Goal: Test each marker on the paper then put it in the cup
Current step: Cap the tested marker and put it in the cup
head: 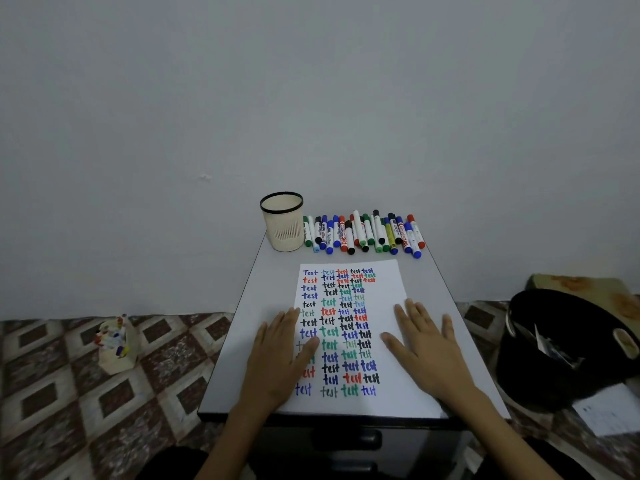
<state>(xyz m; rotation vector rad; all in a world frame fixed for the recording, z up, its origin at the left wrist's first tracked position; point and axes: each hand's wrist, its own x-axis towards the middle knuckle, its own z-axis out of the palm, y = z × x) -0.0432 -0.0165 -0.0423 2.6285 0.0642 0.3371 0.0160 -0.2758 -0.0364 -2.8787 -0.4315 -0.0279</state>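
Both hands lie flat, palms down, gripping nothing. The left hand point(280, 355) rests on the left edge of the paper point(384, 289), its fingers point(282, 320) straight and slightly spread, covering parts of a few written words. The right hand point(427, 348) rests on the bare right side of the sheet, fingers point(414, 311) straight and fanned out, the outermost one reaching past the sheet's edge onto the grey tabletop point(434, 282).

The paper is a white sheet lying lengthwise under and between the two hands. It is filled with rows of the word "test", the top-left one written "Test", in blue, red, black and green ink; some strokes are thick and dark, others thin and faint.

The markers point(363, 233) lie well beyond the fingertips, along the far edge of the tabletop, packed side by side in a row. They have mostly white barrels with blue, green, red and black caps. Their labels are too small to read.

The cup point(282, 225) stands upright beyond the left fingertips, just left of the row of markers. It is cream-coloured with a dark rim and narrow vertical slits low on its wall.

Left of the left hand, a small holder point(116, 344) with coloured bits stands on the patterned floor point(69, 393). Right of the right hand sits a black bag point(554, 341).
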